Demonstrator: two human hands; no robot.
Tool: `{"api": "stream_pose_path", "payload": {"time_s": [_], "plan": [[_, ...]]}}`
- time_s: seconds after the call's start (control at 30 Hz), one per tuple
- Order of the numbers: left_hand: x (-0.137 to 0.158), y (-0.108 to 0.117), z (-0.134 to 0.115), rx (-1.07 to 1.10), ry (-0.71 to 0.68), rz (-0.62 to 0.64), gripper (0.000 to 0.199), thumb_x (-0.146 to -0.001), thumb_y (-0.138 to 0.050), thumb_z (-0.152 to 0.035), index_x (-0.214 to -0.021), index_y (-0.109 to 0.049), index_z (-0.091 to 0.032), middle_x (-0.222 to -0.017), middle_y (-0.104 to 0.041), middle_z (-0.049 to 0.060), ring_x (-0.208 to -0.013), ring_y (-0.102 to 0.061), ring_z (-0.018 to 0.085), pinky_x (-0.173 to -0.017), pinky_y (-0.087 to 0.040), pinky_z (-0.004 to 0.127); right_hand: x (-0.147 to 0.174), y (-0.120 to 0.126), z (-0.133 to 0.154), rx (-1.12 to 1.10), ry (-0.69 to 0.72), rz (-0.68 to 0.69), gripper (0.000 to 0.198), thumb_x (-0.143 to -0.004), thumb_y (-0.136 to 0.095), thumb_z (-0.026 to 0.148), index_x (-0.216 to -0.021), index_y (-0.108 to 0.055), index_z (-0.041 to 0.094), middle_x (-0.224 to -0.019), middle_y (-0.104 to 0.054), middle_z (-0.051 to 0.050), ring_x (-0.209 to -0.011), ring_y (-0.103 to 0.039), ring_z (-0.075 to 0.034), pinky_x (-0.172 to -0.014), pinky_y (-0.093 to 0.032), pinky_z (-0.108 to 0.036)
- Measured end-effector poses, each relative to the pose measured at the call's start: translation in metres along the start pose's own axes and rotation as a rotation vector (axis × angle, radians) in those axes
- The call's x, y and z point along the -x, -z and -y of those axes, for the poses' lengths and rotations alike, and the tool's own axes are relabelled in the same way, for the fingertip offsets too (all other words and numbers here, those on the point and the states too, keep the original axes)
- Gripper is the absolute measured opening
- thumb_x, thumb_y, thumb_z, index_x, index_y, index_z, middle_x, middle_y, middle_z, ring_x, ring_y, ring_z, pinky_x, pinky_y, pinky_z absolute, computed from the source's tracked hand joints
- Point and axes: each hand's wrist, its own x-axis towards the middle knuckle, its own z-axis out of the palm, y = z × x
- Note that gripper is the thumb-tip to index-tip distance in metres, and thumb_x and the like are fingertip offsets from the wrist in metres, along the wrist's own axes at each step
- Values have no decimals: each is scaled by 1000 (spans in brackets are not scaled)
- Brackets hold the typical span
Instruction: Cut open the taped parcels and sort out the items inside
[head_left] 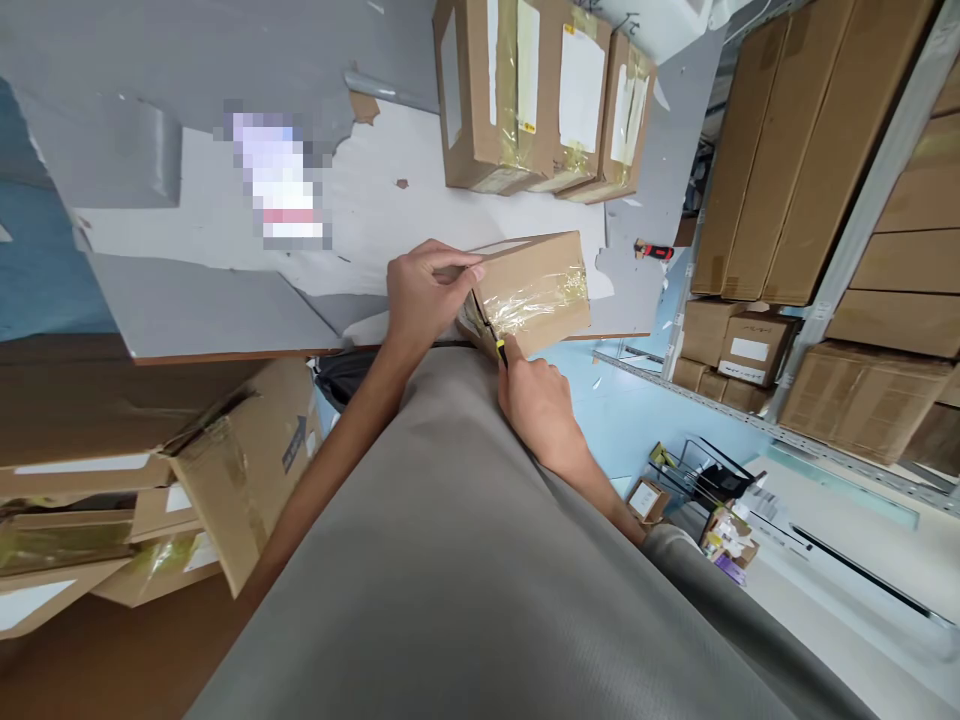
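A taped cardboard box [536,283] lies near the front edge of the table, with shiny clear tape across its side. My left hand [427,290] is closed on the box's left upper corner, thumb and fingers together there. In my right hand [541,405] is a box cutter [502,350], black with a yellow part. Its tip meets the lower left edge of the box, where a dark line runs along the tape. Most of the cutter's handle is hidden inside my fist.
Several taped boxes with white labels [582,92] stand at the back of the table [225,310]. A red and black cutter [654,250] lies at the right. Opened cartons [232,480] are at lower left; shelves [825,280] with cartons stand right. A blurred patch covers something on the table.
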Motion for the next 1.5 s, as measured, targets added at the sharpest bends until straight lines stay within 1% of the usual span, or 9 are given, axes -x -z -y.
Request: {"api": "stream_pose_path", "payload": {"time_s": [0.33,0.5,0.73,0.87,0.97,1.07,1.17,1.23,1.5], "plan": [[9,-2,-2,-101,-53,-103,14,-97,-86,-35,-103,-92,-24,-108,-87,6,-107,-82,24,-92,-69,35,3,-6,-16,48,94,-3,58,-119,-37,14,-176,-49,14,-123,-87,-22,-116,-87,-34,-95,-67,-41],[10,-4,4,-125,-56,-137,26,-98,-89,-48,-103,-91,-23,-106,-86,7,-105,-81,25,-88,-70,35,-1,-2,-25,37,201,-23,49,-120,-36,10,-163,-60,11,-134,-84,-23,-127,-84,-30,-99,-67,-36],[9,-7,7,-150,-75,-177,43,-99,-86,-63,-110,-91,-22,-112,-86,9,-110,-82,25,-101,-70,38,5,-12,-45,74,305,86,66,-117,-37,7,-183,-38,7,-124,-87,-25,-121,-86,-33,-97,-66,-40],[18,-8,11,-159,-56,-184,53,-101,-81,-70,-119,-88,-21,-124,-86,12,-122,-81,29,-110,-69,43,2,-6,-75,-32,340,-46,56,-123,-42,27,-177,-51,17,-120,-89,-20,-113,-86,-34,-94,-63,-40],[31,-17,16,-150,-37,-213,64,-106,-72,-77,-140,-82,-23,-147,-79,15,-142,-75,33,-123,-63,49,-27,-3,-115,-222,129,-319,58,-126,-36,39,-180,-48,21,-116,-89,-17,-103,-85,-34,-92,-61,-40],[42,-33,21,-131,-54,-185,82,-106,-65,-85,-168,-62,-31,-176,-59,15,-167,-55,36,-137,-49,53,-71,-13,-151,-417,-10,-571,63,-126,-32,44,-182,-46,19,-118,-88,-18,-102,-84,-34,-94,-60,-42],[42,-44,23,-117,-64,-155,101,-102,-64,-92,-183,-39,-35,-192,-37,14,-181,-33,38,-147,-32,56,-102,-35,-161,-565,43,-597,65,-125,-33,50,-178,-52,18,-114,-89,-17,-99,-84,-33,-95,-62,-43],[34,-44,19,-134,-65,-165,107,-100,-64,-94,-184,-35,-34,-193,-33,14,-183,-25,38,-149,-23,57,-108,-48,-152,-617,93,-591,64,-125,-33,50,-178,-52,19,-115,-89,-16,-99,-84,-33,-95,-62,-42],[8,-17,3,-360,-150,-128,97,-92,-81,-84,-169,-57,-29,-179,-48,16,-177,-34,41,-149,-22,62,-99,-57,-126,-672,254,-540,60,-124,-35,42,-176,-55,18,-123,-89,-14,-103,-85,-31,-96,-63,-39]]}}
